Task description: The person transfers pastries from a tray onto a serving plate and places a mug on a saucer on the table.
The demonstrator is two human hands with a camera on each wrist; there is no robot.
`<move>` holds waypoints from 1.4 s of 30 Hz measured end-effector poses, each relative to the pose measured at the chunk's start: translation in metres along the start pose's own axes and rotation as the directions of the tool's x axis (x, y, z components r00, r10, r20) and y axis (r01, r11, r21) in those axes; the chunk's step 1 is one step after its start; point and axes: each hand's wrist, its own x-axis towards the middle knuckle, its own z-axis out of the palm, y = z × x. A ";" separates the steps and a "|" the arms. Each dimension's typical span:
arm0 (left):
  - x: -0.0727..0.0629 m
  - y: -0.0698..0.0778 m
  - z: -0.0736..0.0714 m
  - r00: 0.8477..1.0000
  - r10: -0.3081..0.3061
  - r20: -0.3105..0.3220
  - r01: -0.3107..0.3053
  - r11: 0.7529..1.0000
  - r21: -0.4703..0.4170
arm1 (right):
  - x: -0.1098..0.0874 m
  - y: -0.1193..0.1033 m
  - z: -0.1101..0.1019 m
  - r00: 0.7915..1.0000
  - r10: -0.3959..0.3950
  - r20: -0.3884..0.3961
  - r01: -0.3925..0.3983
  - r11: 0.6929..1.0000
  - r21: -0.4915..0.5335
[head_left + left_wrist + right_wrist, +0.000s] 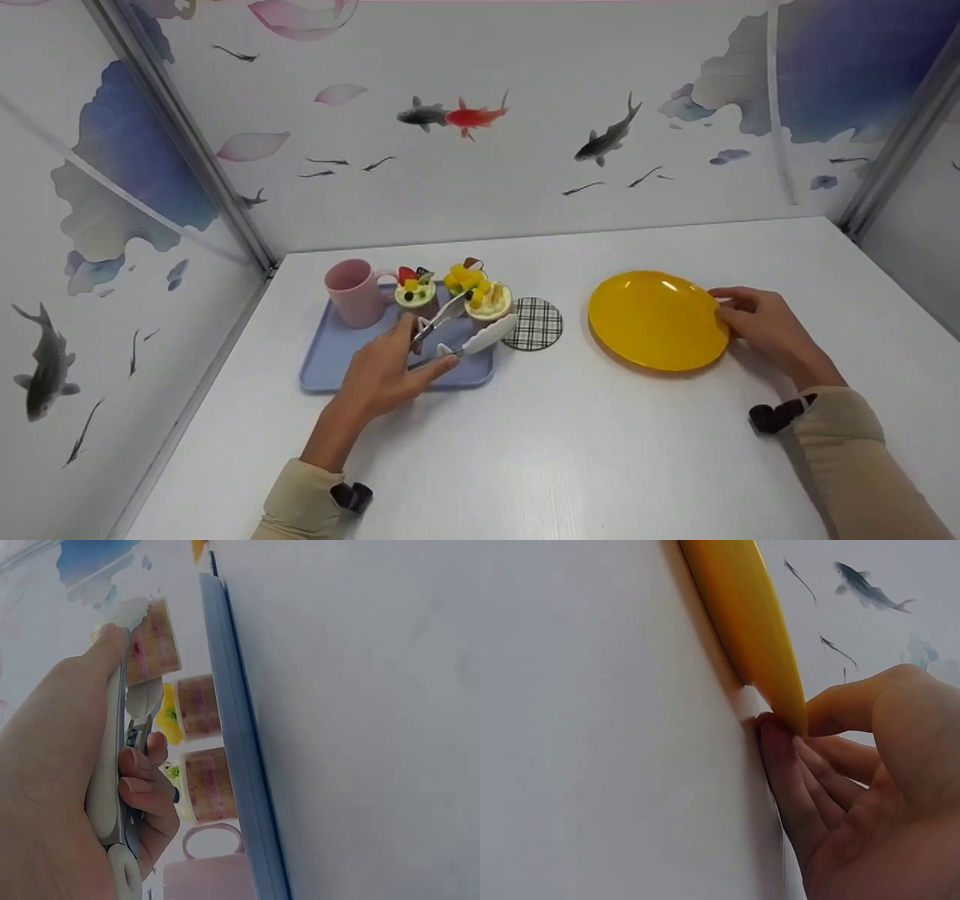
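My left hand (379, 375) grips a pair of tongs (491, 334) with white tips. Between the tips is a dessert cup (491, 302) topped with cream and yellow fruit; in the left wrist view this cup (155, 645) hangs above the level of the others. A second fruit-topped dessert cup (417, 295) and a third one with yellow fruit (463, 279) sit on the blue tray (326, 367). My right hand (769, 326) pinches the right rim of a yellow plate (656, 322). From the right wrist view, thumb and fingers hold the plate's edge (754, 630).
A pink mug (354, 296) stands at the tray's back left. A round checked coaster (536, 324) lies on the white table (540, 450) between tray and plate. Printed panels (525, 172) enclose the table at the back and sides.
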 end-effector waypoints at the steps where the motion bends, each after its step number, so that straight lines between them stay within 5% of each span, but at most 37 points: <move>1: 0.002 0.003 0.001 1.000 0.000 0.006 0.000 1.000 0.001 | 0.000 0.002 0.000 1.000 0.000 0.003 0.000 1.000 0.009; 13: 0.022 0.028 0.016 1.000 0.003 0.022 -0.004 1.000 0.010 | 0.000 0.006 -0.002 1.000 -0.001 0.028 0.000 0.999 0.044; 42: 0.067 0.080 0.049 0.993 0.122 -0.006 -0.122 0.992 -0.029 | 0.000 0.008 0.002 1.000 -0.027 0.008 0.027 0.998 0.065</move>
